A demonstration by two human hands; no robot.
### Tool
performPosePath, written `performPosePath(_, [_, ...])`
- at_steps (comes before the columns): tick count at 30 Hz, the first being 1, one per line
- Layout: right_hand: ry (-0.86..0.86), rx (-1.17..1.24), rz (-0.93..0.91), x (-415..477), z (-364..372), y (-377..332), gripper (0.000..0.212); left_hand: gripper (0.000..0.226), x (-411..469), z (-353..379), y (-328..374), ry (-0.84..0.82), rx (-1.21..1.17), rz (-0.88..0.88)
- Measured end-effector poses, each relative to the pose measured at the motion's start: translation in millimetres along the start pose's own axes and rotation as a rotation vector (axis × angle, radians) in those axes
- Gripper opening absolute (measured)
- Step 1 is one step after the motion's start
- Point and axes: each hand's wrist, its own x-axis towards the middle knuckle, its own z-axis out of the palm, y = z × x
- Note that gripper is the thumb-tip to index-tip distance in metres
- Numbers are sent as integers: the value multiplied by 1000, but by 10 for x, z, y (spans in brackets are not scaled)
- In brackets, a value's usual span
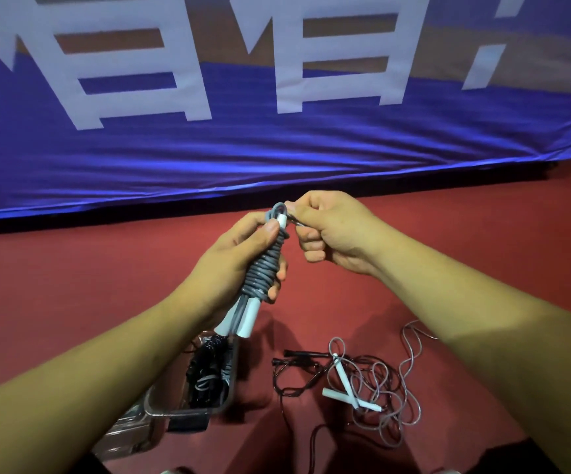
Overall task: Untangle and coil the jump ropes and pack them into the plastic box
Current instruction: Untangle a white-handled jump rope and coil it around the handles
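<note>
The step in hand looks like finishing off the grey jump rope (266, 268), which is wound in tight turns round its pair of white handles (248, 319) and held up above the red floor (72, 285). The left hand (236, 268) is curled firmly round the wound bundle, its thumb pressing the cord near the top. The right hand (332, 230) is closed, pinching the free end of the cord just beside the small loop at the bundle's top. To do this well, I judge the left thumb should pin the last turn so the winding cannot slacken. Meanwhile the right hand tucks the end under a turn or through the loop and pulls it snug, not so hard that the turns slide off the handle tips. The bundle can then go down into the plastic box (192, 410), which sits on the floor below the left forearm and already holds a dark coiled rope (205, 367). Much is hard to read. The right hand's fingers cover the cord end, so whether it is threaded through the loop cannot be told. The left forearm hides part of the box, and a clear shape at its near side may be a lid or only the box wall. To the right lies a loose tangle (376, 384) of black and pale cord with white handles; where one rope ends and another begins is unclear, and one black strand runs off the lower edge.
</note>
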Motion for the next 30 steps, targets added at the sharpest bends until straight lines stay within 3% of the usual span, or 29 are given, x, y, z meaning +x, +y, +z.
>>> performPosePath(2, [-21,15,106,-2,33,14,28,42,-6,39,-1,19,-6,7])
performPosePath(5, [-10,105,177,6,78,61,29,33,-12,77,33,-4,-66,1])
performPosePath(8, [11,185,73,18,56,55,16,26,-24,66,70,-15,-131,-32])
performPosePath(10, [-68,269,-7,1,13,8,11,25,-25,48,86,-19,-183,-34])
performPosePath(15, [-271,359,-153,-39,-62,-44,23,29,12,-2,120,-68,-323,-58])
performPosePath(18, [-215,236,-194,-25,-64,-27,22,31,17,7,115,-67,-365,-114])
performPosePath(23, [103,-279,-344,39,-85,11,16,29,35,-2,62,-33,-405,-293])
performPosePath(26, [112,-199,-300,40,-60,50,3,29,31,-52,26,-42,-371,-357])
performPosePath(30, [62,144,-208,40,9,98,10,26,44,-87,34,-77,-349,-348])
